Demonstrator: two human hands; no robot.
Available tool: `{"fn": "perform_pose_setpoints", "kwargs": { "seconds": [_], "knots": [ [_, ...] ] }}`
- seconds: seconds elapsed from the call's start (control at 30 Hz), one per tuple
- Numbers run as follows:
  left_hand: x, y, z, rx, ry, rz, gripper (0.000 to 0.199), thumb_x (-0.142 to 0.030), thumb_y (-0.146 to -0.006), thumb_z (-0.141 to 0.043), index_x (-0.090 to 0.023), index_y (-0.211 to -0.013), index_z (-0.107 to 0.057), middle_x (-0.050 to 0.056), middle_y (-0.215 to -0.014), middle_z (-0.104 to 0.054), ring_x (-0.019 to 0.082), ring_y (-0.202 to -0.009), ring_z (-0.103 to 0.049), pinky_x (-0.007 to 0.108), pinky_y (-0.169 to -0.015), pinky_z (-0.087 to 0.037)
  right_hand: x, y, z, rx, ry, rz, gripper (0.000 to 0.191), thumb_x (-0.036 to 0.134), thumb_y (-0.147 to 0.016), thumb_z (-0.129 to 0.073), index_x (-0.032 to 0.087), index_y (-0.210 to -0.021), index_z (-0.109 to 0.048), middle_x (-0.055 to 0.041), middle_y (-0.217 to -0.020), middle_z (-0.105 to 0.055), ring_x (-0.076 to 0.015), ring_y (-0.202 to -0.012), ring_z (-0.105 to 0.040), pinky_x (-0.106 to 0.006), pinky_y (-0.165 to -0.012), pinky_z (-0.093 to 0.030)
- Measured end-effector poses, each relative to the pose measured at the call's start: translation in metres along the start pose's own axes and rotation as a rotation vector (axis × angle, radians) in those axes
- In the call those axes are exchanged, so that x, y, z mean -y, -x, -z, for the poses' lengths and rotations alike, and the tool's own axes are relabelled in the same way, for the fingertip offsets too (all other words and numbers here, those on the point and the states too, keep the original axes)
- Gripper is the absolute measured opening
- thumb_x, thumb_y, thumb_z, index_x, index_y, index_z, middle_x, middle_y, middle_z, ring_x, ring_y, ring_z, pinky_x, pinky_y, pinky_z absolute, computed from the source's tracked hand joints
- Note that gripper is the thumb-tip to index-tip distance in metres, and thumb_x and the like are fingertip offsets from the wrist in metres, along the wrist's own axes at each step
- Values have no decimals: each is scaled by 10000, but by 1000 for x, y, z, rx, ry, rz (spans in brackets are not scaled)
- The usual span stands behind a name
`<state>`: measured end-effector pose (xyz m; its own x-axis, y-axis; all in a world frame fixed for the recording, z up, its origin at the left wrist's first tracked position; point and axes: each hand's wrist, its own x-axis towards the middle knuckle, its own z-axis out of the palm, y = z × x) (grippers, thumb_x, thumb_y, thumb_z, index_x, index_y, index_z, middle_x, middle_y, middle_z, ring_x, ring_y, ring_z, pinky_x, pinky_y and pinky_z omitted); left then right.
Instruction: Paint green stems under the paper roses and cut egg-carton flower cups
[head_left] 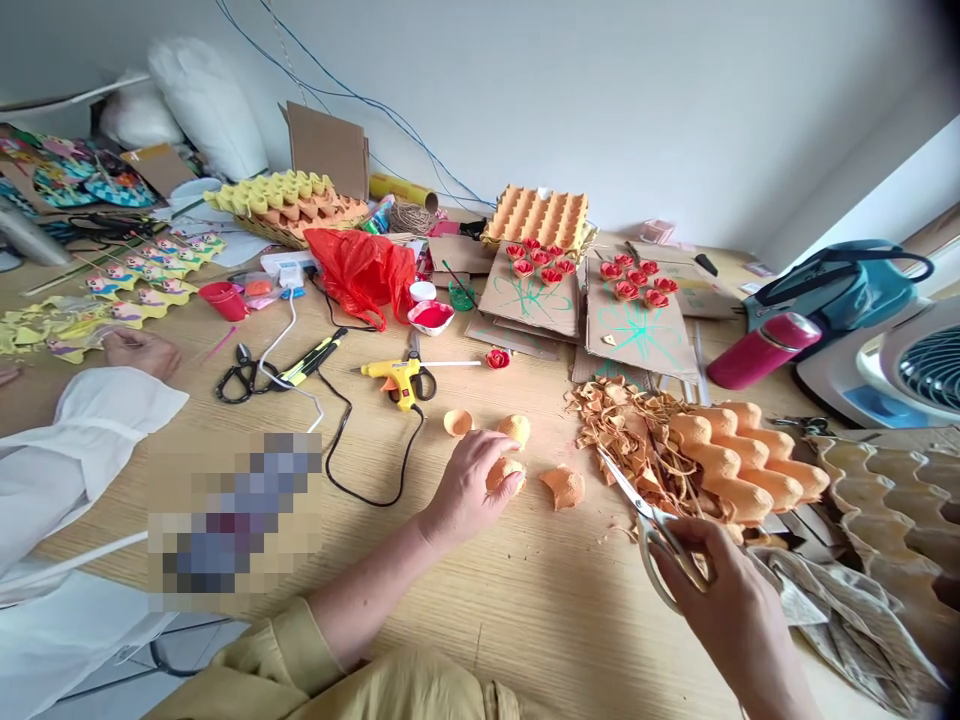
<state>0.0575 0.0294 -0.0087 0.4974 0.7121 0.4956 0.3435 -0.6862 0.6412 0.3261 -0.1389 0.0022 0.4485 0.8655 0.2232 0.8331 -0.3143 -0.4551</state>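
Note:
My left hand (469,485) is closed around an orange egg-carton cup (505,472), thumb on the near side and fingers over the far side. Another cup (514,430) sits just beyond my fingertips, and a hollow one (458,422) lies to their left. To the right rests a cut cup with pointed edges (564,488). My right hand (709,575) grips white-handled scissors (630,485), fingers in the loops and blades pointing away to the left. The blade tips are beside a heap of orange carton scraps (622,430).
An uncut orange egg-carton piece (742,455) lies right of the scraps. A yellow glue gun (401,380) with its black cord is ahead. Red flowers stand on cardboard sheets (637,330) behind. At left, a co-worker's hand (142,352) is near yellow carton pieces.

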Motion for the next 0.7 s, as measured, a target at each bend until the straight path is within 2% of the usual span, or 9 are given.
{"fn": "perform_pose_setpoints", "kwargs": {
  "seconds": [0.07,0.23,0.33,0.43,0.57,0.7],
  "knots": [
    [0,5,3,24,-24,-2,266,-235,-920,-599,-216,-1184,-569,83,-1133,-655,245,-1104,-579,418,-979,-483,2,13,-5,-32,23,-4,346,565,-807,-595,261,-964,-644,-40,-864,-756,-253,-786,-708,-355,-672,-504],
    [0,16,4,110,-105,-7,417,-232,-876,-662,-228,-1272,-531,98,-1231,-630,273,-1161,-563,443,-1013,-474,11,32,-12,-12,3,18,303,536,-822,-586,253,-916,-644,-45,-804,-749,-259,-781,-688,-386,-746,-504],
    [0,21,3,151,-143,-6,427,-236,-861,-680,-238,-1264,-540,100,-1246,-622,282,-1155,-569,452,-1003,-485,15,38,-10,57,-60,10,295,534,-859,-563,260,-902,-664,-26,-755,-729,-228,-719,-672,-335,-684,-503],
    [3,24,10,139,-164,-4,402,-249,-885,-655,-236,-1268,-533,100,-1238,-619,273,-1150,-573,440,-1003,-490,12,41,-9,147,-169,11,347,547,-912,-495,246,-865,-661,-18,-677,-689,-191,-611,-641,-285,-586,-493],
    [21,14,33,44,-277,58,410,-200,-908,-601,-218,-1303,-491,112,-1256,-596,275,-1184,-550,460,-1041,-464,4,37,-12,162,-115,46,319,540,-873,-549,240,-872,-658,-27,-704,-713,-189,-595,-644,-285,-571,-499],
    [46,-6,45,53,-376,102,589,-190,-818,-701,-210,-1351,-452,135,-1287,-566,310,-1206,-544,502,-1035,-463,7,29,-17,86,35,124,302,528,-862,-549,240,-855,-639,-37,-717,-712,-219,-647,-669,-327,-618,-488]
  ]
}}
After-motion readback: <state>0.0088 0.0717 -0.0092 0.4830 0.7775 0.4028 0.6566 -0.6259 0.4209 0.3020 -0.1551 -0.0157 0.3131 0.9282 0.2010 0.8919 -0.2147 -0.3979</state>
